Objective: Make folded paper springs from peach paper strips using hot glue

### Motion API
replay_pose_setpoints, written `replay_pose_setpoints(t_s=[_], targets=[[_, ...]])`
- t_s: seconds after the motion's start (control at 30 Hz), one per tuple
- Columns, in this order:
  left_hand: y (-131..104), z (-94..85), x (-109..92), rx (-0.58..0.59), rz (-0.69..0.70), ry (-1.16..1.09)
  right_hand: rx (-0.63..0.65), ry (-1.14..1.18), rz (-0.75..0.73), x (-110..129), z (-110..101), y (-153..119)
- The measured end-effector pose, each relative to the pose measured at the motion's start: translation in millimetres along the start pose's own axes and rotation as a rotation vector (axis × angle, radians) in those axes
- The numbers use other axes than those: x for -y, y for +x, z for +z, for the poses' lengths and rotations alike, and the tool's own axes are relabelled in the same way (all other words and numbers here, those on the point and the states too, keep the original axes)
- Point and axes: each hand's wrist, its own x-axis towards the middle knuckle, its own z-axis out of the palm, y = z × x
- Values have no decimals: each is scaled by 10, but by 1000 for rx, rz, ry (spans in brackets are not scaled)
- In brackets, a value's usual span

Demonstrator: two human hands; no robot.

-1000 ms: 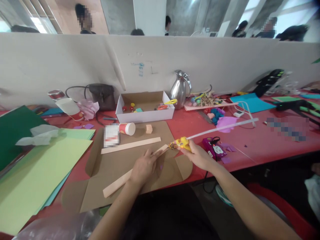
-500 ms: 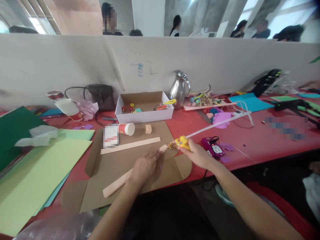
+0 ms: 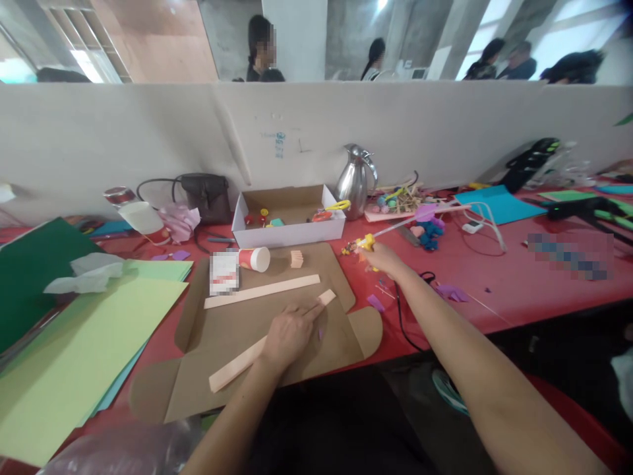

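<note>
My left hand [image 3: 289, 335] presses down on a pale wooden strip [image 3: 237, 365], its fingers along the strip toward the far end. Flattened brown cardboard [image 3: 237, 333] lies beneath. To the right of the cardboard, my right hand [image 3: 382, 259] grips a yellow hot glue gun [image 3: 364, 243], its nozzle pointing left over the red tabletop. A long clear glue stick [image 3: 393, 229] sticks out of its back. A second wooden strip [image 3: 262, 291] lies farther back on the cardboard, near a paper cup [image 3: 256, 258] on its side and a small wooden bundle [image 3: 296, 258].
Behind the cardboard stand a white box [image 3: 287, 234] with small items and a steel jug [image 3: 353, 181]. Coloured paper sheets [image 3: 93, 336] lie at the left. A black cable [image 3: 406, 323] hangs over the front edge. A white partition [image 3: 163, 132] closes off the back.
My right hand has drawn the glue gun up and away from the strip's far end, off the cardboard. My left hand stays on the strip. The view has shifted slightly.
</note>
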Motion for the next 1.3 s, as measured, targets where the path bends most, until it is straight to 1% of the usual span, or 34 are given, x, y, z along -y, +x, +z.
replay_pose_setpoints(t_s=[0.07,0.13,0.2,0.23,0.27,0.3,0.33,0.37,0.4,0.5,0.57,0.67,0.83,0.9,0.93,1.0,1.03,1.07,1.1,1.17,1.2,1.23,1.3], targets=[[-5,-5,-3,5,6,18,-63,-78,3,30,16,103],[-7,-6,-8,11,9,26,-150,-148,-9,46,62,54],[-5,-3,-14,13,8,28,-248,-224,-115,41,152,-143],[-1,-1,-17,13,8,30,-293,-278,-237,29,214,-280],[4,1,-22,14,12,30,-295,-328,-403,11,282,-430],[10,2,-27,16,20,29,-225,-357,-574,-14,351,-580],[17,3,-32,17,29,26,-158,-368,-691,-43,417,-721],[24,3,-39,20,41,21,-124,-388,-738,-75,474,-844],[31,3,-48,23,52,15,-94,-419,-754,-107,518,-943],[46,0,-78,29,61,7,-71,-495,-723,-176,555,-1098],[51,-1,-98,32,53,9,-88,-514,-717,-187,524,-1126],[53,2,-121,28,38,8,-89,-518,-750,-172,483,-1148],[34,15,-132,18,-4,-20,-115,-503,-731,-167,520,-1185],[31,9,-117,18,-42,-64,-174,-473,-738,-161,501,-1188],[36,-3,-105,18,-64,-103,-234,-430,-727,-153,474,-1190],[71,-49,-76,27,-130,-188,-394,-288,-675,-124,397,-1202],[100,-84,-63,43,-187,-213,-459,-204,-651,-105,357,-1216],[134,-124,-51,72,-257,-222,-496,-120,-636,-87,326,-1236],[172,-166,-41,112,-331,-216,-500,-41,-627,-69,307,-1262],[239,-242,-27,208,-441,-204,-433,87,-595,-43,322,-1326],[262,-268,-22,241,-459,-211,-376,130,-569,-36,355,-1360],[275,-283,-18,249,-451,-227,-312,159,-538,-31,402,-1393],[274,-281,-12,192,-417,-288,-181,181,-479,-22,526,-1447]])
